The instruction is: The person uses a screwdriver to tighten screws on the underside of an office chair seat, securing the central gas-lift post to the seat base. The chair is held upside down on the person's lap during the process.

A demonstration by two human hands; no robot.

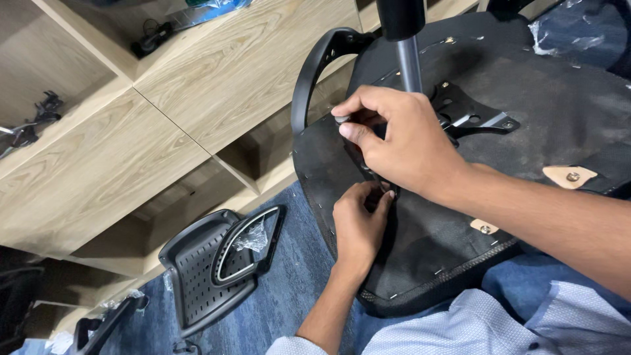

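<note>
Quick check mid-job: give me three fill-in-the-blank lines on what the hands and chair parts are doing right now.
The right hand pinches a small part on the underside of the upturned ____ seat.
The left hand grips the seat's ____ edge.
The chair back lies on the blue ____.

Missing: chair; near; carpet

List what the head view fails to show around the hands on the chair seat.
- Small part pinched by the right hand: mostly covered by its fingers.
- What the left hand grips: hidden under both hands.
- Gas cylinder: top cut off by the frame edge.
- Seat: right side runs out of frame.
</note>
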